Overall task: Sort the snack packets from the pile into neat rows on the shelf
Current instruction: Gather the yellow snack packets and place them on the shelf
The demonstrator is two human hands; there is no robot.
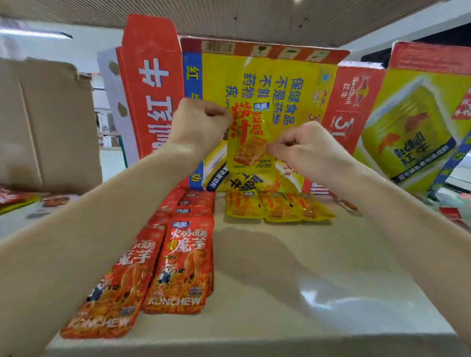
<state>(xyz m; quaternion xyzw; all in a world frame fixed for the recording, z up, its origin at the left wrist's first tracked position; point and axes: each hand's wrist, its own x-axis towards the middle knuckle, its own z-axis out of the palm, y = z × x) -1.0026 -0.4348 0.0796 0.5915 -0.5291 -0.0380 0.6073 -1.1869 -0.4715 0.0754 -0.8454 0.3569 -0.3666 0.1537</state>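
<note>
I hold a yellow packet (248,143) upright between my left hand (200,126) and right hand (300,145), above the yellow row (278,207); red packets (178,263) lie left of that row.

Both bare forearms reach forward and upward, converging on the yellow packet (248,143) held upright between them. The left hand (200,126), fingers curled into a fist, pinches the packet's upper left edge. The right hand (300,146), set lower, pinches its right edge between thumb and curled fingers.
</note>
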